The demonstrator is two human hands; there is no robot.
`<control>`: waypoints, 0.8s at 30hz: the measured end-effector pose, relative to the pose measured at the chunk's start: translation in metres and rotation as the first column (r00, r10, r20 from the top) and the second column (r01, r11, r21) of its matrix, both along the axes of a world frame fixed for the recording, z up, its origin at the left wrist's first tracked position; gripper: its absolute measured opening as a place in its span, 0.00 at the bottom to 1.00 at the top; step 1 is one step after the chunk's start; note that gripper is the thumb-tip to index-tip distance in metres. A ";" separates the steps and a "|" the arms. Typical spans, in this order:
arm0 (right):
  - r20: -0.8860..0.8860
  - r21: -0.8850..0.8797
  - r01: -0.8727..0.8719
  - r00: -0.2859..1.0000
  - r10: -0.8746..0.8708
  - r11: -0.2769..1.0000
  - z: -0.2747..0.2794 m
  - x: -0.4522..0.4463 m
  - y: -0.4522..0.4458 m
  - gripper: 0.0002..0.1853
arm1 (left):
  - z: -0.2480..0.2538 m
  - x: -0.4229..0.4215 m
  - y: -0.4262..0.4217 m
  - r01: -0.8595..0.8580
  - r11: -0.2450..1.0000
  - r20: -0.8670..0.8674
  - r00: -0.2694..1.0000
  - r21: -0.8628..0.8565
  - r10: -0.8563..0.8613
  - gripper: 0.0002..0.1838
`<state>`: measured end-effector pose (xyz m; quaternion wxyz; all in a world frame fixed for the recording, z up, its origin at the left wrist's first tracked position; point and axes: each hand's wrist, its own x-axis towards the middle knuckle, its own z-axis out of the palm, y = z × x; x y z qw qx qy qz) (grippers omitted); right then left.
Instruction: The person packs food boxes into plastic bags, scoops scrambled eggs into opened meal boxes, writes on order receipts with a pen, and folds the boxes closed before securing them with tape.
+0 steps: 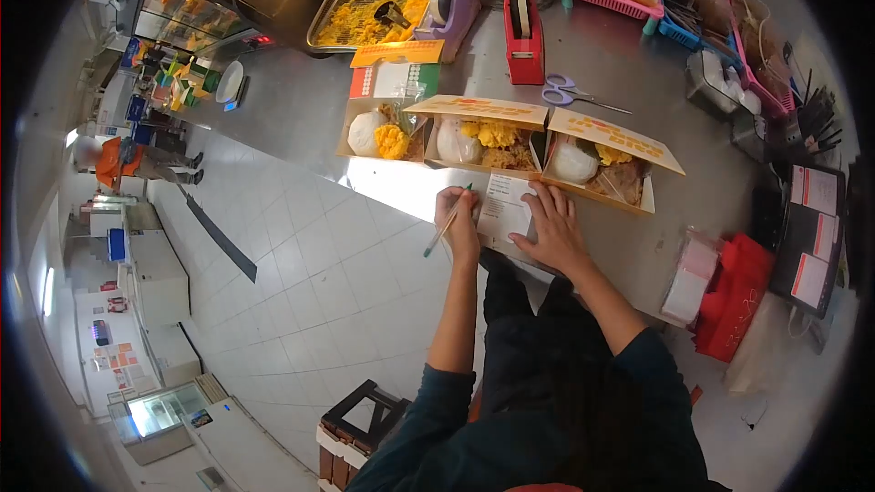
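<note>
My left hand (458, 220) is closed around a green-tipped pen (436, 243), at the left edge of a white printed slip (503, 211). Across the slip's right side lies my right hand (553, 230), open, with its fingers spread and pressing flat. Just beyond the slip stand three food boxes side by side: a left box (410, 150) with its lid raised, a middle box (447, 164) and a right box (629, 204), both with lids half raised. Each holds a white wrapped ball and fried food.
Behind the boxes are a red tape dispenser (524, 55), a purple tape dispenser (453, 29), scissors (583, 96) and a tray of yellow food (342, 27). At right are a pink basket (654, 9), a monitor (814, 237) and a red bag (732, 296). A person (118, 162) stands far left.
</note>
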<state>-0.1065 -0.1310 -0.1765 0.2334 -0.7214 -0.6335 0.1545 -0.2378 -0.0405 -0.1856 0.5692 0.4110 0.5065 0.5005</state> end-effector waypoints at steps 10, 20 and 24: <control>-0.016 0.052 0.027 1.000 -0.026 0.998 -0.002 0.000 -0.001 0.28 | -0.009 -0.001 -0.014 0.207 0.923 -0.279 0.953 0.323 -0.117 0.03; -0.067 -0.027 0.019 0.998 -0.021 0.999 0.004 0.001 0.001 0.27 | -0.009 0.002 -0.010 0.223 0.913 -0.340 0.935 0.341 -0.101 0.04; -0.065 0.000 0.021 0.998 -0.021 1.000 -0.003 -0.003 -0.008 0.27 | -0.013 -0.003 -0.013 0.225 0.921 -0.362 0.927 0.317 -0.102 0.03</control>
